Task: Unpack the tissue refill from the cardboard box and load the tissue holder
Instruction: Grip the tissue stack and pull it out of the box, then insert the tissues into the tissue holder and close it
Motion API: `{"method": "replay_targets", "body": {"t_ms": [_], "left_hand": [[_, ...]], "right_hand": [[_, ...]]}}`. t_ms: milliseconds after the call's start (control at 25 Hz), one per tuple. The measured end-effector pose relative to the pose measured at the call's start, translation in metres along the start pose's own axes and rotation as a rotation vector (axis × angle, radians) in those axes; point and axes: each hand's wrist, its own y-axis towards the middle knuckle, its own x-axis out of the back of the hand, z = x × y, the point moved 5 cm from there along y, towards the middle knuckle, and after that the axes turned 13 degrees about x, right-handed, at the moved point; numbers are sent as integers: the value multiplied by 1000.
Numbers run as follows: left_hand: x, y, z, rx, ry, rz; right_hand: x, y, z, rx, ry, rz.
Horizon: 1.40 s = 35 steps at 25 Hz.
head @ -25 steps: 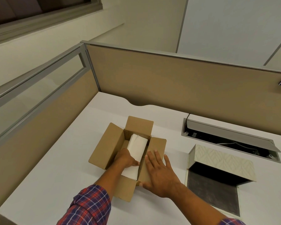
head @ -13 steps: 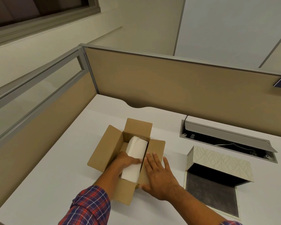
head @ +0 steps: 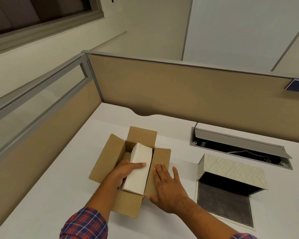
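Observation:
An open brown cardboard box (head: pixel 109 157) sits on the white desk with its flaps spread outward. A white stack of tissue refill (head: pixel 138 169) stands partly raised out of it. My left hand (head: pixel 126 171) grips the stack from its left side, thumb across the top. My right hand (head: pixel 167 185) lies flat with fingers spread on the box's right flap, pressing it down. To the right lies the tissue holder (head: pixel 231 171), cream with a leaf pattern, lying open so its dark inside shows.
An open cable tray (head: pixel 238 145) with a grey lid is set into the desk (head: pixel 59 195) behind the holder. Tan partition walls (head: pixel 179 94) close the desk at the back and left.
My left hand has lifted the tissue stack higher out of the box. My right hand stays on the right flap.

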Motion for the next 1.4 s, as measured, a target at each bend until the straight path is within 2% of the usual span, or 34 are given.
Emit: {"method": "replay_targets", "body": {"t_ms": [160,280,440,520,640,720,840,1080,1280,1400], "left_hand": [[22,-44,-20,-55,-81,75],[33,-71,-22,-128,-278,128],[25,-87,-11,-258,-572,208],[12,-92,-7,-284,-681,226],[-28,-106,-7,-295,-781,317],[-61,-119,-10,-315,-823,364],[-103,-133,-12,-323,-872,387],[-157,-141,-9,-305,-855,415],[-169,-134,-9,-422,-802,320],[-168,-119,-2,-335,-677,269]], "right_hand": [[8,1,6,-5,16,12],[27,-3,11,-23,152,-126],[61,-21,22,-132,785,-412],[70,-30,30,-159,1014,-489],[83,-46,44,-137,1060,-544],[83,-58,44,-191,1035,-652],[76,-83,30,-339,1124,-836],[53,-137,-3,-513,1471,-1041],[24,-183,-37,-682,1617,-1212],[7,-213,-62,-739,1681,-1270]]}}
